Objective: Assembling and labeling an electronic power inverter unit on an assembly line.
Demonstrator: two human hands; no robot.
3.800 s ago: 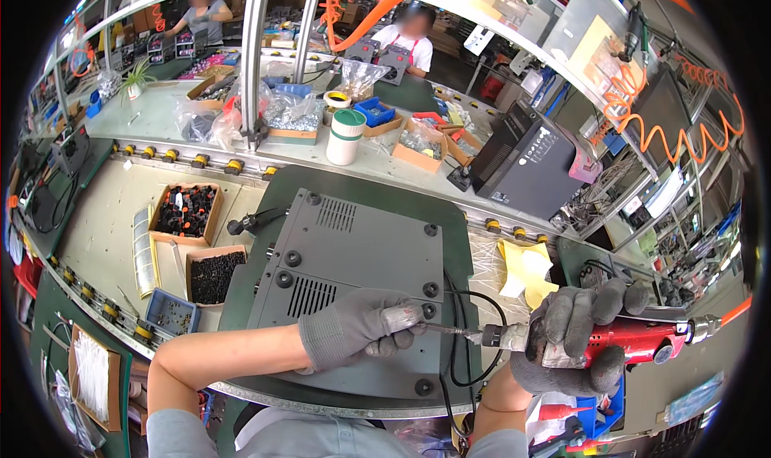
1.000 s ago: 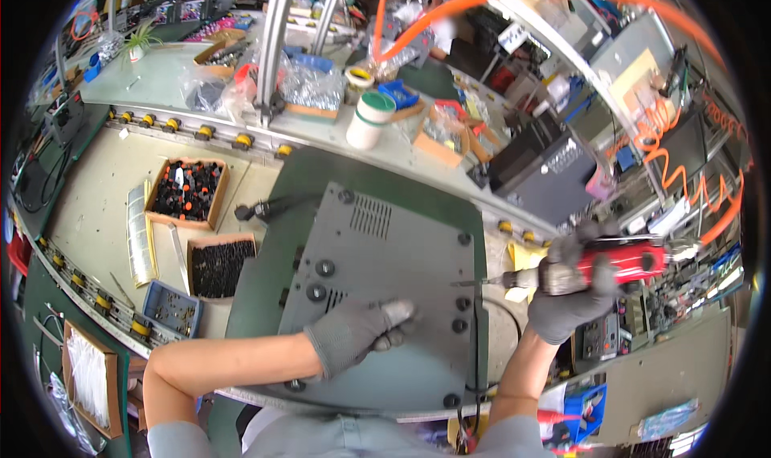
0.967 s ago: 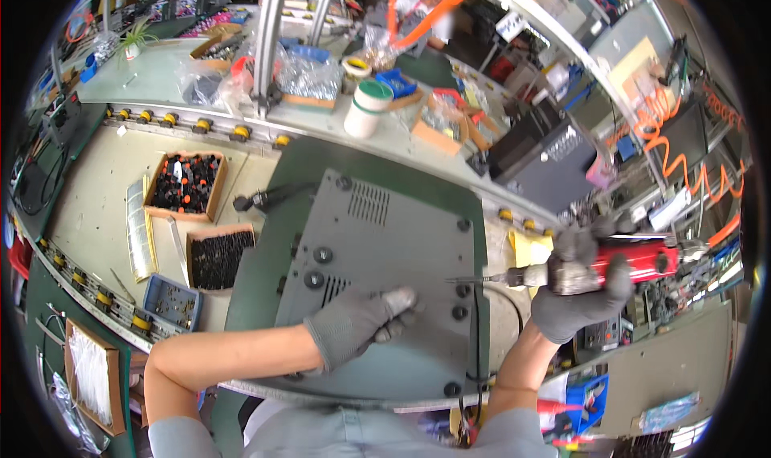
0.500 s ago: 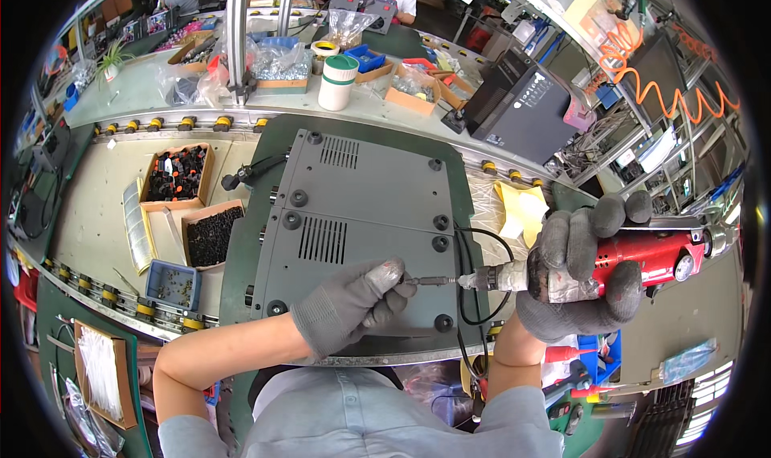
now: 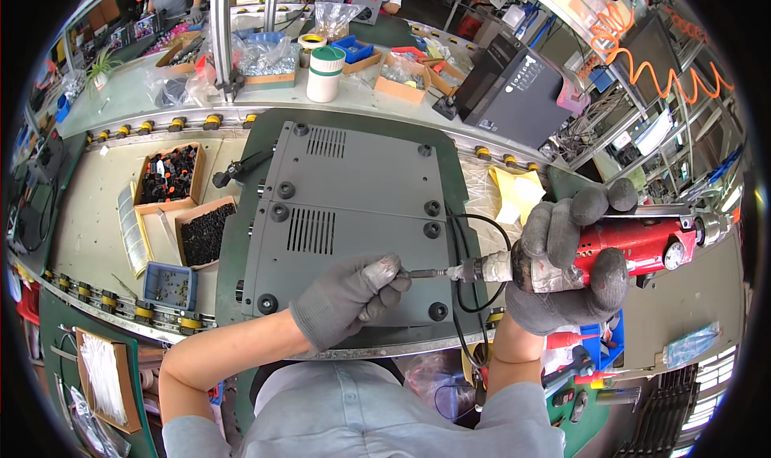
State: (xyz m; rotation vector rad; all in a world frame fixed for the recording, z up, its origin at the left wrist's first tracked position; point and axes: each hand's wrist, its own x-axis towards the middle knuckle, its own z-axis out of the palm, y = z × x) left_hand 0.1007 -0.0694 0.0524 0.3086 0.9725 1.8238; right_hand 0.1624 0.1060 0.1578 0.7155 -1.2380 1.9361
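My right hand [image 5: 574, 257], in a grey glove, is wrapped round a red power screwdriver [image 5: 630, 247] with a taped front end. The tool lies level, its thin bit [image 5: 426, 273] pointing left. My left hand [image 5: 349, 297], gloved too, is closed in a pinch at the tip of that bit; whatever small thing sits between thumb and finger is hidden. Below both hands, two dark grey metal housings [image 5: 365, 205] lie side by side on a green mat, with round black feet and slotted vents facing up.
To the left stand a box of black and orange parts [image 5: 170, 175], a box of small black screws [image 5: 206, 237] and a blue tray [image 5: 170, 286]. A black cable [image 5: 491, 305] loops beside the housings. Yellow paper [image 5: 516, 195] lies at right. Two people work beyond the far bench.
The view has shifted a little, so the housings and boxes sit slightly farther left and up. Both hands keep their grip, with the bit still meeting the left fingertips.
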